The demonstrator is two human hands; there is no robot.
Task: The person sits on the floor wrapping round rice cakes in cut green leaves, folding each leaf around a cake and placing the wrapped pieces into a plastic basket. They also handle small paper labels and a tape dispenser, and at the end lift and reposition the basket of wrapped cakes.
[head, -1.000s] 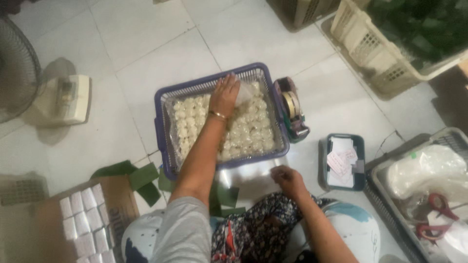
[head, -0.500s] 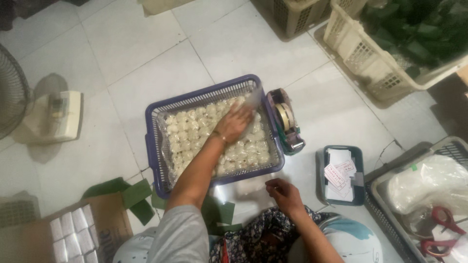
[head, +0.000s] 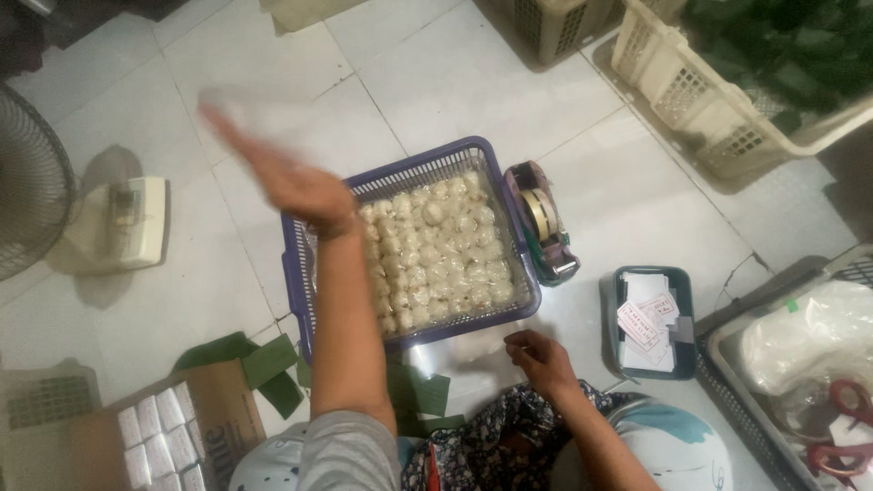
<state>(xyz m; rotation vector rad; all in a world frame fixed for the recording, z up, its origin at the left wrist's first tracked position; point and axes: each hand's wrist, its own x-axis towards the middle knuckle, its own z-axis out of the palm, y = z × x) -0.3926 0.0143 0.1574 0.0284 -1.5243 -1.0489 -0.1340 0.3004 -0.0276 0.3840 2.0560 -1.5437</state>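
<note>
At the far left we see a standing fan (head: 32,195) on its pale base, and below it a cardboard box (head: 195,427) packed with small white packets, with green leaf strips (head: 264,364) lying beside it on the tiled floor. Moving right, our left hand (head: 291,182) is lifted above the floor, blurred, fingers stretched out flat and open, holding nothing that we can make out. The purple basket (head: 300,273) of small white round pieces (head: 436,255) lies just to the right of and below that hand, its long axis running away from us and slightly rightward; the left hand is clearly the nearer of the two to it. Our right hand (head: 541,359) rests low, just beyond the basket's near rim, fingers curled loosely over a clear plastic sheet (head: 473,350); we cannot tell whether it pinches anything. Against the basket's right wall stands a tape dispenser (head: 541,223). Further right sits a small dark tray (head: 650,318) of printed paper slips, then a pale crate (head: 727,118) of green leaves at top right, and a grey tray (head: 727,355) with a plastic bag and red scissors (head: 841,427).
</note>
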